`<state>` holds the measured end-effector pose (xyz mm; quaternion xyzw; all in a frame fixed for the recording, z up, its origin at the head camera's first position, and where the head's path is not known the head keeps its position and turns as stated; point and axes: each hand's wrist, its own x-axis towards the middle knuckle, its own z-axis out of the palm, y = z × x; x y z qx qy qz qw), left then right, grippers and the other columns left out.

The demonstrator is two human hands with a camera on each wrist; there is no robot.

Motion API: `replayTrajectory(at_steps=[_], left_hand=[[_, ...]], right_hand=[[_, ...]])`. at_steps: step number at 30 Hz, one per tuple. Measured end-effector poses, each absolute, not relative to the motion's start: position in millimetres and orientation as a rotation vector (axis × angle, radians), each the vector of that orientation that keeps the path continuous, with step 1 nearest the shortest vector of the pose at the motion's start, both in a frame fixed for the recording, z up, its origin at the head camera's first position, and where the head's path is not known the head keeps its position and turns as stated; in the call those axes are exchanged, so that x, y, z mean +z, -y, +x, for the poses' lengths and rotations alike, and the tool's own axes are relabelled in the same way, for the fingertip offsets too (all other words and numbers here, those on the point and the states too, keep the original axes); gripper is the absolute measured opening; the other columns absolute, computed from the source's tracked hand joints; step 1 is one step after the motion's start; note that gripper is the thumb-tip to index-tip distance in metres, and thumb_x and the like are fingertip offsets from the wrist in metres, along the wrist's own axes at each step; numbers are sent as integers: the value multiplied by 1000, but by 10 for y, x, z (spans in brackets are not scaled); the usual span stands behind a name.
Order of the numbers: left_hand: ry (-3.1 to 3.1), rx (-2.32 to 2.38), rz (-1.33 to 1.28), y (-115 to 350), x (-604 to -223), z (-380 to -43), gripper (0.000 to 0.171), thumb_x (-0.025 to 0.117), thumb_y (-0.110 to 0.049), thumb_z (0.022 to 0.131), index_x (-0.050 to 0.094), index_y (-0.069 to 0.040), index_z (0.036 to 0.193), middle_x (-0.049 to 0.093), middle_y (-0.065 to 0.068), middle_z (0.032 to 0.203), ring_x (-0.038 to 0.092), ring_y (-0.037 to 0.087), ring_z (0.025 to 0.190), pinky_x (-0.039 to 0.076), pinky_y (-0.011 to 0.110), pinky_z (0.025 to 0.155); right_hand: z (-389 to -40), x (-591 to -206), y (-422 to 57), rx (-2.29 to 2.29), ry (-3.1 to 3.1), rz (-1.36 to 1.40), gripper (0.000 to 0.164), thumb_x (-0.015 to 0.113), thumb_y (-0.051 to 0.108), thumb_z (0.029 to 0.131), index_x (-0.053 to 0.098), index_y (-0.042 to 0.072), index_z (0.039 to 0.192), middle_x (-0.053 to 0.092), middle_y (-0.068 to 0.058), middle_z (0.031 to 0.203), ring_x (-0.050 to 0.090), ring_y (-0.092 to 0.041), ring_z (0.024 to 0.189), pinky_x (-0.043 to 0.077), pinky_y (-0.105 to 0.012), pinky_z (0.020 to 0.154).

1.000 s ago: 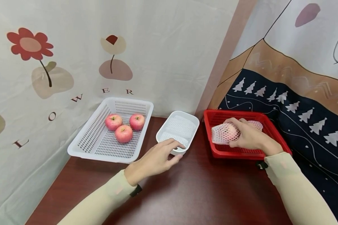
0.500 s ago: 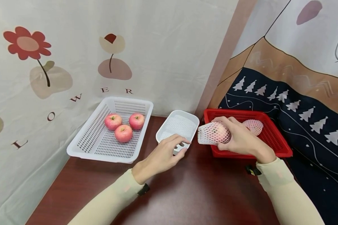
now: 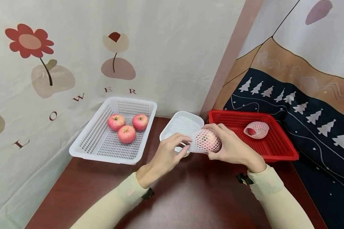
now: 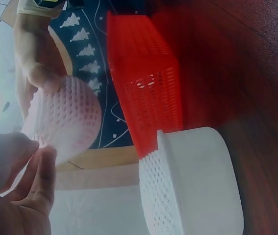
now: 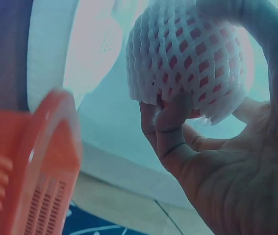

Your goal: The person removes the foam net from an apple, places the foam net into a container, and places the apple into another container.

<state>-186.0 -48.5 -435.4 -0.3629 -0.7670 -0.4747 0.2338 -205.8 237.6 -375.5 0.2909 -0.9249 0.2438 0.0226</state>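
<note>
My right hand [image 3: 232, 144] grips an apple [image 3: 208, 141] wrapped in a white foam net [image 5: 178, 54], held in front of the white tray. The net's loose end points left toward my left hand [image 3: 169, 156]. Thumb and fingertips of that hand pinch the net's edge in the left wrist view, where the net [image 4: 72, 115] hides the apple. A second netted apple [image 3: 256, 130] lies in the red basket [image 3: 281, 152], its red skin showing at the net's opening. Three bare apples [image 3: 126, 134] sit in the white basket [image 3: 103, 157] at left.
Between the two baskets stands a small white tray [image 3: 167, 127] with foam nets [image 3: 184, 124] in it, partly behind my left hand. Under everything is a dark red-brown table [image 3: 189, 197]. Printed curtains [image 3: 172, 63] hang close behind the baskets.
My right hand has lifted the netted apple out of the red basket and brought it left to my left hand. The left hand has moved slightly right and now meets the net's end.
</note>
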Motion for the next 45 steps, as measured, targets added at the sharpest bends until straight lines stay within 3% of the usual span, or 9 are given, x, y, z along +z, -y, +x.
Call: replayTrajectory(at_steps=[5, 12, 19, 23, 29, 35, 45], left_hand=[[2054, -1281, -961, 503, -4348, -1868, 24, 85, 6, 99, 83, -2, 122, 85, 12, 120, 84, 27, 114, 70, 32, 101], [2056, -1376, -963, 545, -4343, -1865, 39, 85, 11, 94, 79, 3, 132, 83, 18, 125, 84, 33, 114, 73, 44, 97], [2135, -1351, -983, 594, -4345, -1868, 52, 91, 9, 88, 77, 3, 137, 81, 18, 133, 82, 33, 122, 69, 37, 107], [2216, -1277, -991, 624, -4361, -1873, 58, 93, 5, 85, 75, 2, 140, 80, 18, 137, 80, 32, 127, 67, 41, 112], [2268, -1216, -1014, 668, -4373, -1878, 67, 98, 3, 80, 72, 3, 142, 78, 18, 137, 78, 34, 128, 68, 42, 109], [2267, -1216, -1027, 711, -4386, -1861, 71, 94, 6, 77, 71, 2, 143, 77, 16, 139, 77, 31, 125, 69, 39, 107], [2332, -1322, -1110, 775, -4345, -1848, 73, 88, 10, 79, 67, 4, 149, 71, 19, 146, 74, 32, 131, 70, 40, 106]], right_hand=[[-2041, -3797, -2269, 778, 2848, 933, 92, 97, 29, 81, 56, 28, 163, 69, -3, 139, 65, -19, 121, 67, -45, 99], [-2005, -3840, -2178, 809, 2820, 954, 89, 97, 30, 82, 57, 26, 161, 69, -2, 143, 65, -19, 125, 66, -49, 103], [-1968, -3886, -2122, 827, 2815, 958, 89, 96, 29, 84, 55, 24, 162, 68, -4, 146, 67, -19, 127, 65, -50, 108], [-1942, -3903, -2100, 828, 2818, 949, 91, 97, 29, 82, 55, 24, 163, 68, -2, 145, 66, -17, 124, 66, -48, 107], [-1917, -3914, -2052, 828, 2834, 954, 95, 98, 33, 81, 54, 26, 164, 68, 1, 141, 65, -12, 119, 67, -42, 102], [-1891, -3919, -2002, 859, 2840, 977, 95, 97, 34, 81, 54, 26, 165, 68, 2, 142, 65, -11, 120, 67, -40, 101], [-1872, -3958, -1940, 919, 2814, 1028, 93, 96, 37, 82, 54, 19, 162, 67, 2, 148, 66, -10, 125, 68, -38, 106]])
